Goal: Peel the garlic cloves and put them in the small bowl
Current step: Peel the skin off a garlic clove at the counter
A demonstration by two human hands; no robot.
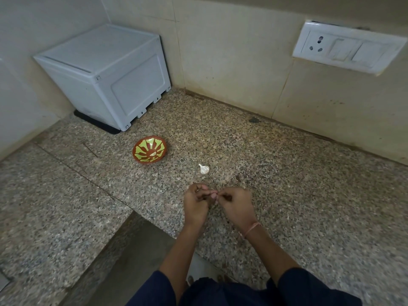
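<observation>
Granite counter — left grip and right grip pinch one garlic clove; small bowl stands apart.

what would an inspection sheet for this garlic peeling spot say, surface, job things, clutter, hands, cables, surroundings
surface: speckled granite counter, stepped edge near the person
job's things: small red-brown bowl with yellow-green pattern, one pale piece inside; white garlic bulb on the counter right of it, apart
clutter: dark spot by the wall
hands: left hand and right hand together pinch a small pale garlic clove
cables: nothing seen
surroundings: pale grey plastic box on a black mat in the corner; white wall socket and switch plate; beige tiled walls
</observation>
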